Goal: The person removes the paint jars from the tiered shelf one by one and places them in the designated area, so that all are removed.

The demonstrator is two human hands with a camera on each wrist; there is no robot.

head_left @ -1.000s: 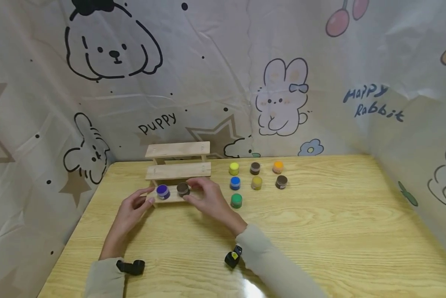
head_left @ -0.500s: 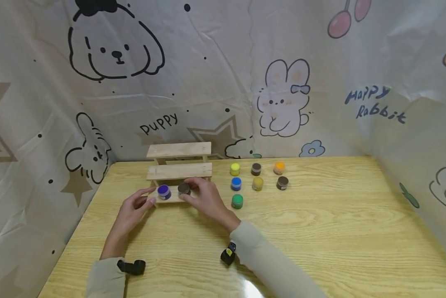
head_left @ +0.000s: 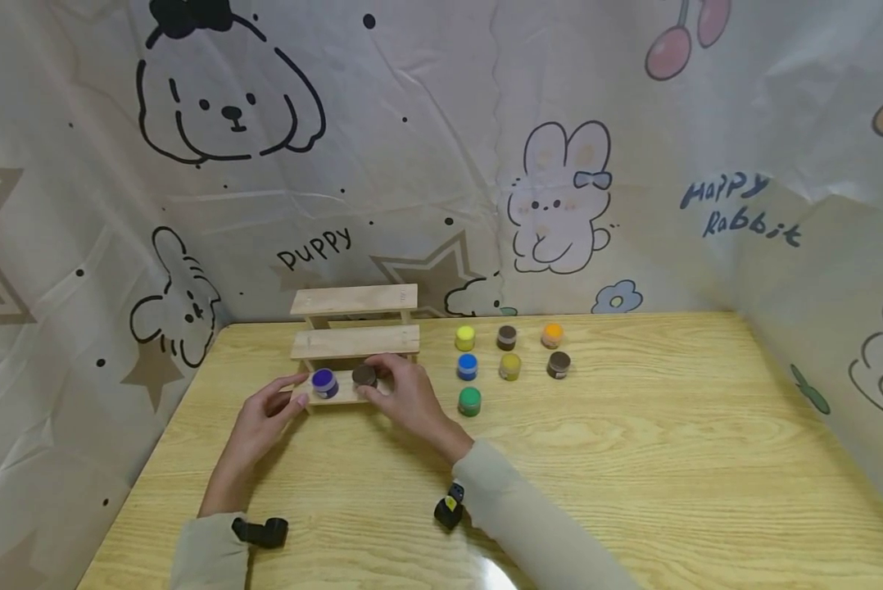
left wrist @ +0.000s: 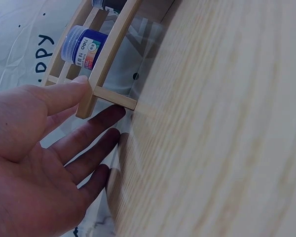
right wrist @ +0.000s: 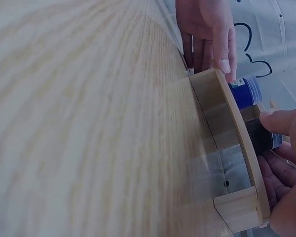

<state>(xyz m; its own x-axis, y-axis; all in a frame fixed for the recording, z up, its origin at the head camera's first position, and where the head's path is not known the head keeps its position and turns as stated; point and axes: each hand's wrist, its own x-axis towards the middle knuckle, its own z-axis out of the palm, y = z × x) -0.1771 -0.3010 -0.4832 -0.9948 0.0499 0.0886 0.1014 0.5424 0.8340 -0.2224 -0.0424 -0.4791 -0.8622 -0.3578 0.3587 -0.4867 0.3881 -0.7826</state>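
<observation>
A small three-step wooden display rack (head_left: 356, 340) stands at the back left of the table. On its lowest step are a purple paint jar (head_left: 325, 383) and a dark brown paint jar (head_left: 364, 376). My right hand (head_left: 410, 400) pinches the dark jar between thumb and fingers; in the right wrist view this jar (right wrist: 259, 136) sits on the step beside the purple one. My left hand (head_left: 259, 424) holds the left end of the lowest step with thumb and index finger. In the left wrist view, the thumb touches the step's corner and the other fingers extend loosely below.
Right of the rack, several paint jars stand on the wood-grain table (head_left: 670, 442): yellow (head_left: 465, 338), blue (head_left: 467, 366), green (head_left: 469, 401), ochre (head_left: 510, 366), orange (head_left: 552, 335) and two dark ones. A printed cloth (head_left: 427, 164) hangs behind and at both sides.
The dark jar stays between my right fingers on the step, while the right wrist and forearm have shifted slightly left. My left hand keeps its place, and the head view has moved a little.
</observation>
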